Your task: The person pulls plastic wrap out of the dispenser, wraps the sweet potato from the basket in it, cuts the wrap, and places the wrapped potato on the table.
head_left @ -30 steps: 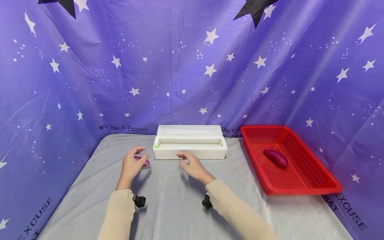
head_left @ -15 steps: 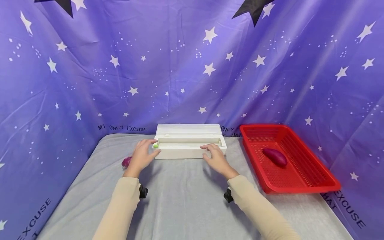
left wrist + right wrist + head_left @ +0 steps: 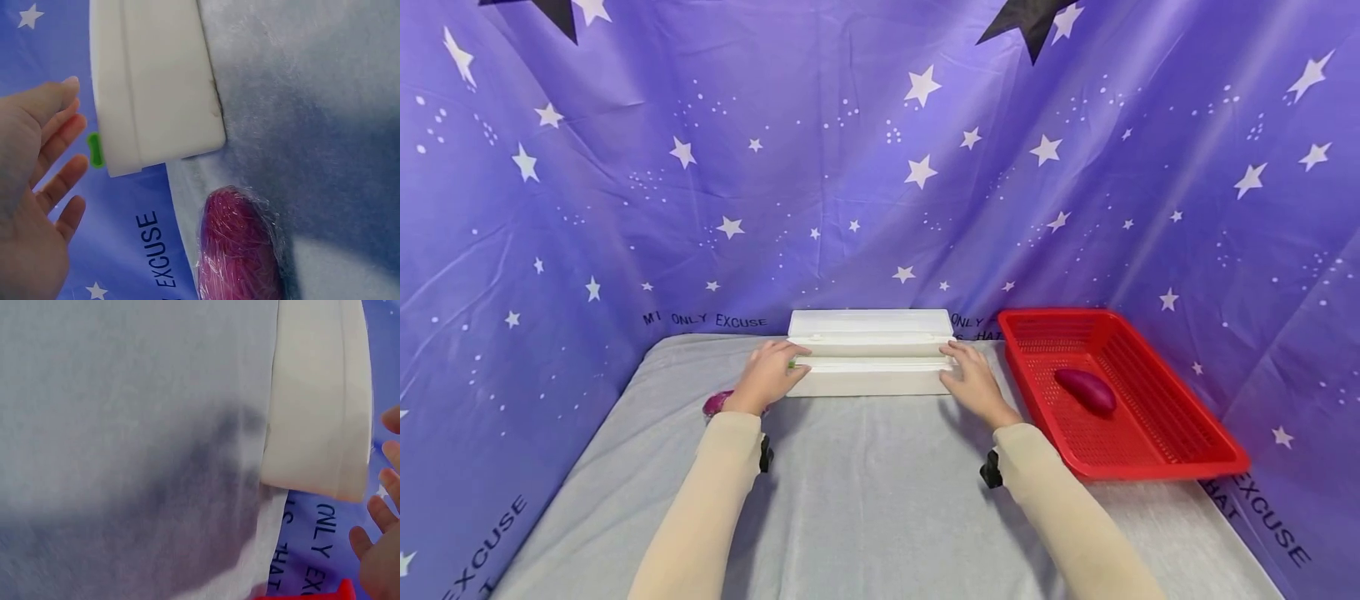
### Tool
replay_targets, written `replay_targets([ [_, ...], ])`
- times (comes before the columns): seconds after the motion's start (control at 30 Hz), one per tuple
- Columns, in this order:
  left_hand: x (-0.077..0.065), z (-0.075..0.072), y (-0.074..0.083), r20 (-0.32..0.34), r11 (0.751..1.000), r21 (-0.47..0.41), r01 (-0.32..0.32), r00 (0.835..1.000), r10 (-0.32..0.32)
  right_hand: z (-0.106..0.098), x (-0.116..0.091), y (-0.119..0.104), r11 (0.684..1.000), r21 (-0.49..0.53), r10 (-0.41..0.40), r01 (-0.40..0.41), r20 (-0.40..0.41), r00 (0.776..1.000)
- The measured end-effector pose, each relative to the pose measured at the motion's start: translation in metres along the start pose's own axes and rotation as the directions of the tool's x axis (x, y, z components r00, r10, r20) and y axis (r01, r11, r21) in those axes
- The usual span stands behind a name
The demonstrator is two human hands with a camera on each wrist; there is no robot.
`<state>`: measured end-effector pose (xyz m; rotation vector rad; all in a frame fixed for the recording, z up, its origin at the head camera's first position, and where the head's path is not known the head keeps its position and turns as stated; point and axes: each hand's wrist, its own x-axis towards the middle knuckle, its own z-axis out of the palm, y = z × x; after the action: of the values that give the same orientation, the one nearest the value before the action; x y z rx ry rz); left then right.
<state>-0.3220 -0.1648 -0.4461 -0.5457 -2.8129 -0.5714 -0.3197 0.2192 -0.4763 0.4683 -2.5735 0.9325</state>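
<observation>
A long white box (image 3: 872, 384), its lid (image 3: 871, 322) raised at the back, stands at the far side of the table. My left hand (image 3: 763, 377) is at its left end, thumb and fingers spread over the top edge. At the opposite end is my right hand (image 3: 976, 383), fingers loosely bent. Both wrist views show the fingers apart with nothing between them. A small green tab (image 3: 95, 150) sticks out of the box near my left fingers. Beside my left wrist lies a purple elongated vegetable (image 3: 237, 250) wrapped in clear film, partly hidden in the head view.
To the right stands a red perforated basket (image 3: 1157, 468) holding an unwrapped purple vegetable (image 3: 1086, 391). Grey cloth (image 3: 865, 500) covers the table. A purple star-patterned curtain (image 3: 820, 167) closes off the back and sides.
My left hand has moved right, away from the wrapped vegetable, to the box's left end. My right hand has slid right along the box to its other end.
</observation>
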Motion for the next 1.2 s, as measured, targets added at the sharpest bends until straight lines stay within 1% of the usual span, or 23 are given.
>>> replay_targets([
  [0.17,0.001,0.000,-0.003,0.036,1.000,0.007,-0.010,0.999,0.009,0.001,0.005,0.005,0.999,-0.017,0.028,-0.028,0.039,0.999],
  [0.3,-0.001,-0.001,-0.007,0.053,1.000,0.006,-0.003,0.999,0.002,0.004,0.010,0.007,1.000,-0.011,0.029,-0.028,0.033,0.999],
  [0.43,-0.001,-0.002,-0.012,0.042,1.000,-0.019,-0.009,0.999,0.009,0.007,0.014,0.009,1.000,0.003,0.021,-0.021,0.015,1.000],
  [0.53,0.001,-0.002,-0.014,0.020,0.999,-0.040,-0.014,1.000,0.015,0.007,0.015,0.010,1.000,0.002,0.017,-0.017,0.004,1.000],
  [0.63,0.003,0.000,-0.014,0.006,0.998,-0.059,0.010,1.000,-0.009,0.006,0.018,0.012,1.000,0.000,0.001,-0.001,-0.003,1.000],
  [0.73,0.006,0.001,-0.013,0.008,0.997,-0.065,0.046,0.999,-0.045,0.006,0.020,0.014,1.000,0.000,-0.016,0.016,-0.010,1.000],
  [0.8,0.007,0.002,-0.012,0.013,0.996,-0.054,0.068,0.998,-0.068,0.006,0.022,0.015,1.000,0.003,-0.022,0.022,-0.013,1.000],
  [0.93,0.009,0.004,-0.010,0.003,0.996,-0.017,0.082,0.997,-0.082,0.005,0.023,0.017,0.999,0.019,-0.027,0.027,-0.037,0.999],
  [1.2,0.006,0.008,-0.005,-0.050,0.997,0.011,0.079,0.996,-0.078,0.006,0.021,0.019,0.999,0.035,-0.014,0.016,-0.078,0.997],
])
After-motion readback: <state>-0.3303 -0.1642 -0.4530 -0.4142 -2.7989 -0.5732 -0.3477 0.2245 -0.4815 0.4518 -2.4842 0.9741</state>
